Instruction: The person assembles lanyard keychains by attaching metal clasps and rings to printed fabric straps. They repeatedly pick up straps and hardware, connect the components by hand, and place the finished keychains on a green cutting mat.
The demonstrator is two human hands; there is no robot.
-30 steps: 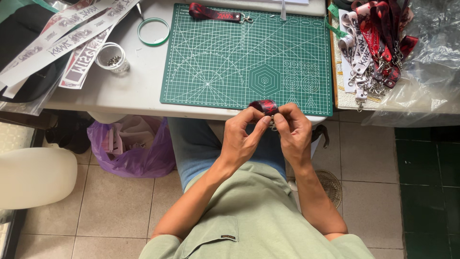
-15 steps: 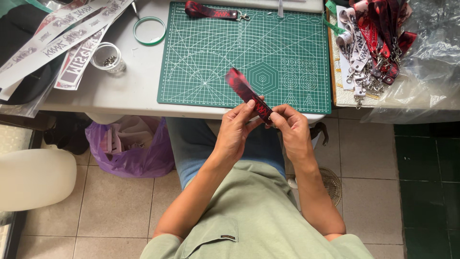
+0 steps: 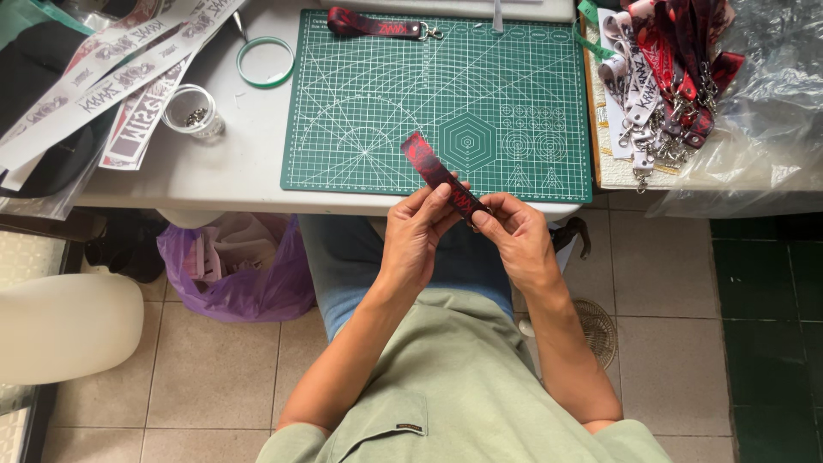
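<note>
A short red and black printed strap (image 3: 431, 166) sticks up and to the left from between my two hands, over the near edge of the green cutting mat (image 3: 377, 103). My left hand (image 3: 415, 236) pinches its lower part from the left side. My right hand (image 3: 513, 237) pinches the lower end from the right, where a small metal piece seems to sit. Both hands hover just in front of the white table's (image 3: 223, 171) edge, above my lap.
A finished red strap with a metal clip (image 3: 377, 25) lies at the mat's far edge. A pile of clipped straps (image 3: 664, 69) sits at the right beside clear plastic bags (image 3: 763, 111). Left: a small clear cup (image 3: 192, 111), a green tape ring (image 3: 265, 62), printed ribbons (image 3: 111, 77). A purple bag (image 3: 231, 266) sits under the table.
The strap was bunched small between my fingers a second ago; it now stands unfolded, straight up and left. My hands stay at the table's edge.
</note>
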